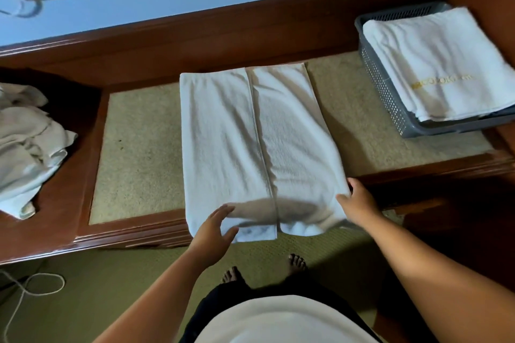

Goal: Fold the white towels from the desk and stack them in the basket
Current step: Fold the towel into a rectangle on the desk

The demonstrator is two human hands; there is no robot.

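Note:
A white towel [259,145] lies on the desk [139,147], its two long sides folded in so the edges meet along a centre seam. Its near end hangs over the desk's front edge. My left hand [216,227] is at the near left corner with fingers fairly straight, touching the cloth. My right hand [355,199] is at the near right edge, fingers at the fold; whether it pinches the cloth is unclear. A grey perforated basket [390,103] at the right holds a stack of folded white towels [437,64].
A heap of unfolded white towels [28,147] lies at the desk's left end. The desk has a raised wooden rim and a wooden back against a blue wall. My bare feet [264,267] stand on green carpet; a white cord [33,287] lies at the left.

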